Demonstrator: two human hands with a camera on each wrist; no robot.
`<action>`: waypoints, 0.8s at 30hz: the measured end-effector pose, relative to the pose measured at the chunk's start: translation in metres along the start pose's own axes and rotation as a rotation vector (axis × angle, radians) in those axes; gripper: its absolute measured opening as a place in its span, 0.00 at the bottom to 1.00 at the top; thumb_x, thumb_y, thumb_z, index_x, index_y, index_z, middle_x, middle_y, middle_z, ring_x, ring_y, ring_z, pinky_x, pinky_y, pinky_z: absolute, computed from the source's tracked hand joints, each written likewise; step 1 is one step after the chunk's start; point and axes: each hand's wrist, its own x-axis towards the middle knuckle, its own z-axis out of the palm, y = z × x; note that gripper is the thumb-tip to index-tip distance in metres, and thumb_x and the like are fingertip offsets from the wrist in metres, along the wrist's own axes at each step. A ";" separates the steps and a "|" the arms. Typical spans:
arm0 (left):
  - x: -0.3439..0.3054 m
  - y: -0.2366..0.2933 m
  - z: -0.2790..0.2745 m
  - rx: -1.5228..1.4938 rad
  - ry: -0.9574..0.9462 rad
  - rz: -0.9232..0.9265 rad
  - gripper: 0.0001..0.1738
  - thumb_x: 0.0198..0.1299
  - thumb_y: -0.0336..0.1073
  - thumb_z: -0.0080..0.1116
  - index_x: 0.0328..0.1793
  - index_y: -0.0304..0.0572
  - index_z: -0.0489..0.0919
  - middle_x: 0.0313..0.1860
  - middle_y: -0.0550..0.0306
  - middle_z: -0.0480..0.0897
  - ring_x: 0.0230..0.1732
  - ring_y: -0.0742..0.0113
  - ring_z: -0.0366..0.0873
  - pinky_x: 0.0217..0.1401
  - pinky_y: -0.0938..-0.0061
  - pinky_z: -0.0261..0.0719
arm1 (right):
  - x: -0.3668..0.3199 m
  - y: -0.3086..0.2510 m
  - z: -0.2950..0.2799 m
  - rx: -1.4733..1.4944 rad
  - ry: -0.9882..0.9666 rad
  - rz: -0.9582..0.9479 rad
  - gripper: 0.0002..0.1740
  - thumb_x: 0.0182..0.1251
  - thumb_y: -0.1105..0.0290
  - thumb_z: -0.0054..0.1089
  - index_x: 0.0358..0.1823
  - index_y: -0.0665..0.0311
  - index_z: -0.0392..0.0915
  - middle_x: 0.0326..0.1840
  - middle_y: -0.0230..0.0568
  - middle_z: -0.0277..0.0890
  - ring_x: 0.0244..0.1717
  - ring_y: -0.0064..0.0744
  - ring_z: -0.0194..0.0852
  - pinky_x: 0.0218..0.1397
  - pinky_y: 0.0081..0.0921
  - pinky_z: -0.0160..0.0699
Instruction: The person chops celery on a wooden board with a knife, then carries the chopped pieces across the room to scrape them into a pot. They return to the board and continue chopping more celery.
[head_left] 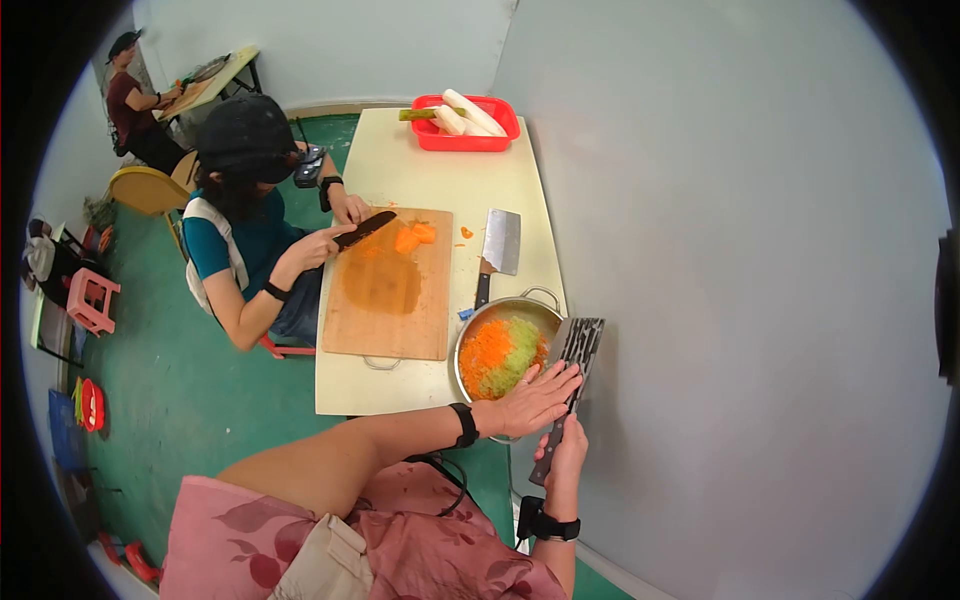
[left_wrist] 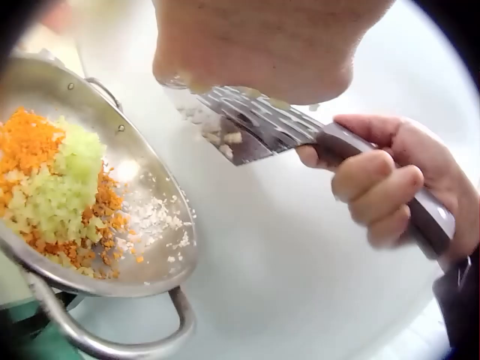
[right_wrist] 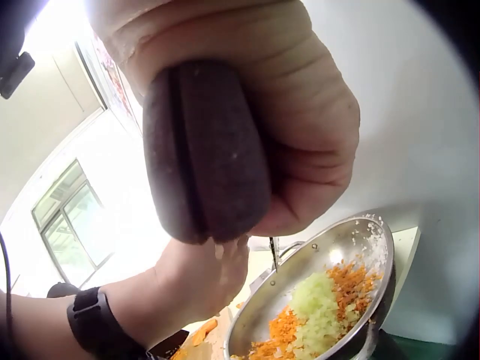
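Observation:
My right hand [head_left: 566, 452] grips the dark handle of a wide-bladed knife [left_wrist: 255, 127], held up beside the metal pan. Fingers straight, my left hand [head_left: 530, 400] lies against the blade near the handle. Pale bits cling to the blade in the left wrist view. The pan [left_wrist: 146, 225] holds chopped orange and light green pieces [right_wrist: 315, 307], with small white bits stuck along its side. In the right wrist view the handle end [right_wrist: 206, 150] fills the centre and hides most of the blade.
A seated person [head_left: 240, 200] cuts orange pieces on a wooden board [head_left: 430, 300] at the table's left. A cleaver [head_left: 501, 242] lies between board and wall. At the far end stands a red basket [head_left: 465, 143] with white vegetables. A grey wall [head_left: 720, 300] borders the right.

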 end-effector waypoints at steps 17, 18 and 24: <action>0.008 -0.022 -0.012 0.106 0.140 0.036 0.34 0.73 0.50 0.34 0.78 0.37 0.52 0.79 0.41 0.49 0.80 0.42 0.42 0.78 0.49 0.45 | 0.015 0.002 -0.009 -0.022 0.020 0.015 0.20 0.75 0.49 0.42 0.36 0.59 0.66 0.16 0.36 0.66 0.09 0.27 0.62 0.10 0.22 0.62; 0.008 -0.025 -0.009 0.113 0.066 0.098 0.33 0.73 0.49 0.34 0.79 0.40 0.51 0.80 0.44 0.48 0.80 0.43 0.43 0.77 0.49 0.45 | 0.016 0.001 -0.006 -0.015 0.014 0.024 0.20 0.75 0.49 0.42 0.36 0.59 0.66 0.16 0.36 0.66 0.09 0.27 0.62 0.10 0.22 0.62; 0.002 -0.039 -0.012 0.279 -0.188 -0.341 0.30 0.70 0.46 0.42 0.73 0.36 0.63 0.77 0.35 0.52 0.78 0.36 0.45 0.75 0.47 0.52 | 0.010 -0.004 -0.009 -0.054 0.049 -0.071 0.20 0.75 0.50 0.42 0.36 0.60 0.67 0.16 0.36 0.65 0.09 0.27 0.61 0.10 0.22 0.61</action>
